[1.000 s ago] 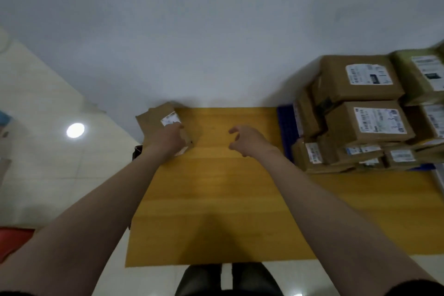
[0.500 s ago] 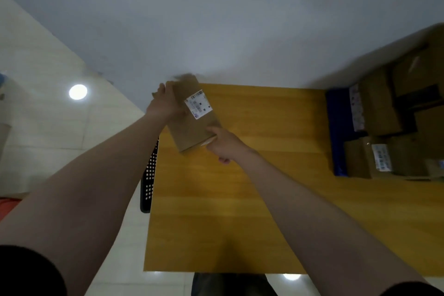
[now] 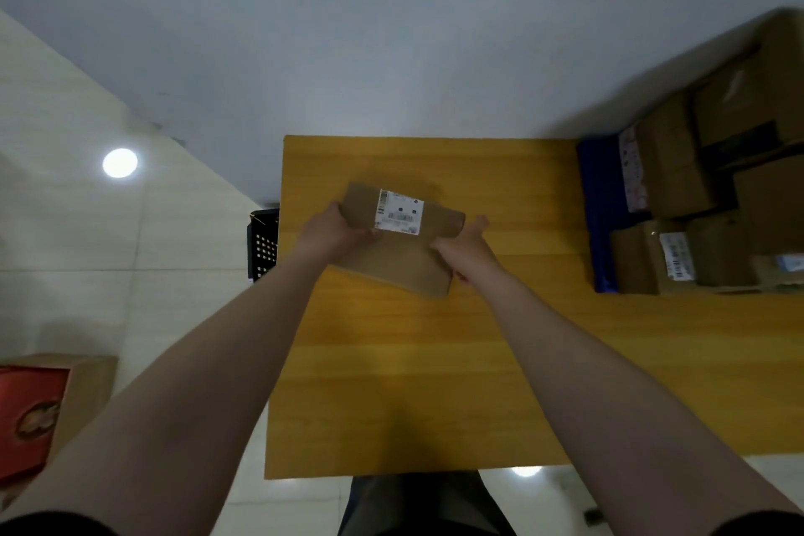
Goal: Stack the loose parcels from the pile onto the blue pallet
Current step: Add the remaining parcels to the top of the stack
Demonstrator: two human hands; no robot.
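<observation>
A flat brown cardboard parcel (image 3: pixel 402 257) with a white barcode label is held above the yellow table (image 3: pixel 413 383), tilted. My left hand (image 3: pixel 333 233) grips its left end. At the parcel's right end, my right hand (image 3: pixel 463 250) holds the edge with the fingers wrapped under it. The blue pallet (image 3: pixel 598 205) lies at the table's right side, and several brown parcels (image 3: pixel 713 205) are stacked on it.
A black perforated crate (image 3: pixel 262 244) stands on the floor at the table's left edge. A red and brown box (image 3: pixel 39 413) sits at the lower left on the pale tiled floor. A grey wall runs behind the table.
The parcel has come from the table's far left corner to over the table's middle. Both hands now hold it by its two ends. The view has turned right.
</observation>
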